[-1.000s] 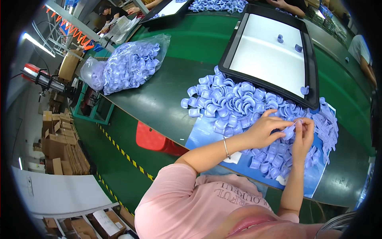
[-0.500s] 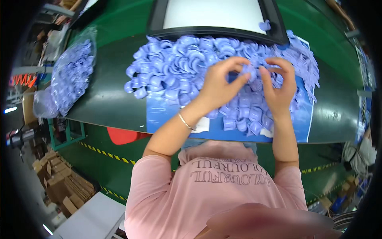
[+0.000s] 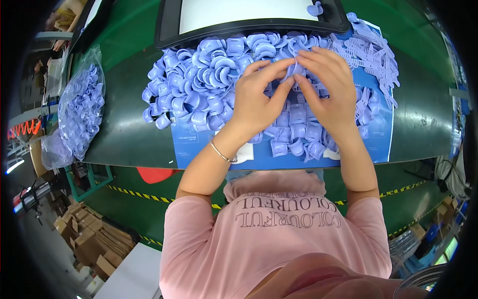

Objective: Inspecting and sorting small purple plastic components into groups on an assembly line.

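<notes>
My left hand point(image 3: 260, 94) and my right hand point(image 3: 328, 89) meet above a heap of lavender-blue plastic parts. Between their fingertips they pinch one small curved plastic piece point(image 3: 293, 70), partly hidden by the fingers. Left of my hands lie many loose curved shell pieces point(image 3: 194, 82) in a thick pile. Below and between my wrists, curved pieces with bands attached point(image 3: 298, 130) sit in a cluster. To the right of my right hand, flat slotted straps point(image 3: 376, 55) of the same colour are heaped.
A blue printed sheet point(image 3: 186, 147) lies under the parts on the dark green table point(image 3: 132, 124). Behind the pile stands a black-rimmed white panel point(image 3: 244, 15), with a single lavender part point(image 3: 314, 9) on its rim. A clear bag of parts point(image 3: 82, 109) rests at left; a red stool point(image 3: 155, 174) shows below.
My right hand has turned inward, its fingers now closing over the small piece beside my left fingertips. The whole view has shifted slightly, so the table sits higher and farther left.
</notes>
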The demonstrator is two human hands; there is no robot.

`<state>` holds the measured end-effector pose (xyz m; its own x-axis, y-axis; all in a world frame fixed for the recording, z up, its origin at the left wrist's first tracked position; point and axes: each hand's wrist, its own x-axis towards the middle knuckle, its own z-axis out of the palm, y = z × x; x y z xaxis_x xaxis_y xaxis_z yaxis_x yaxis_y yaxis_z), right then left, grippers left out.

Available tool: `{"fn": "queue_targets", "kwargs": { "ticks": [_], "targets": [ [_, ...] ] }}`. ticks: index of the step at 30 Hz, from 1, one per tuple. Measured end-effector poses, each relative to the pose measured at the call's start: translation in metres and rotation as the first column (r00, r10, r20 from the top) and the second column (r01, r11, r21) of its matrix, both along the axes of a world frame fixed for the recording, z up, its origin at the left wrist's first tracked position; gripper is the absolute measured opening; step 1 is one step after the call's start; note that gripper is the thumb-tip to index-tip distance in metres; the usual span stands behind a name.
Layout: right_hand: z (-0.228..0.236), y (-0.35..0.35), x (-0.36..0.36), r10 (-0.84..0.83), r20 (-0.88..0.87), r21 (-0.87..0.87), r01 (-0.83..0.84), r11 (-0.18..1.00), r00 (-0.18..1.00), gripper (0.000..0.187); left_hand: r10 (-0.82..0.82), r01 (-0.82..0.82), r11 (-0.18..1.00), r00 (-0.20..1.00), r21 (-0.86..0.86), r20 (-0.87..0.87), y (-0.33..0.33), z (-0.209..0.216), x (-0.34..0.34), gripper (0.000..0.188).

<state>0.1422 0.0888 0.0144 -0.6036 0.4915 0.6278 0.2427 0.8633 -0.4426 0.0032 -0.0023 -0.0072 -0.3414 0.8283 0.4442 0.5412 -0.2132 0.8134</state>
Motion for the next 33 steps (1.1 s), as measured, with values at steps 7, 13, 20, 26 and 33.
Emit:
{"fn": "queue_targets", "kwargs": {
  "ticks": [7,13,20,26,33],
  "targets": [
    [0.0002,-0.0070,-0.0004,0.004,-0.034,0.063,-0.002,0.998,0.999,0.018,0.057,-0.058,0.998,0.998,-0.005,-0.014,-0.0007,-0.0019,-0.0021,0.033],
    [0.0008,-0.0078,-0.0001,0.009,-0.013,0.117,-0.007,0.993,1.000,0.017,0.078,-0.078,0.997,0.997,-0.012,-0.020,0.0001,0.0014,-0.0038,0.035],
    [0.0029,-0.0019,-0.0017,-0.098,-0.003,0.179,0.097,0.979,0.995,0.016,0.084,-0.082,0.996,0.983,0.017,-0.165,0.0062,0.0028,-0.0073,0.031],
    [0.0055,-0.0041,-0.0002,-0.098,0.007,0.157,0.096,0.983,0.995,0.019,0.068,-0.067,0.998,0.990,0.010,-0.122,0.0005,0.0012,-0.0036,0.030],
    [0.0032,-0.0072,0.0014,-0.088,0.028,0.086,0.085,0.993,0.996,0.019,0.047,-0.038,0.997,0.990,0.069,-0.131,0.0015,0.0047,-0.0041,0.030]
  ]
}}
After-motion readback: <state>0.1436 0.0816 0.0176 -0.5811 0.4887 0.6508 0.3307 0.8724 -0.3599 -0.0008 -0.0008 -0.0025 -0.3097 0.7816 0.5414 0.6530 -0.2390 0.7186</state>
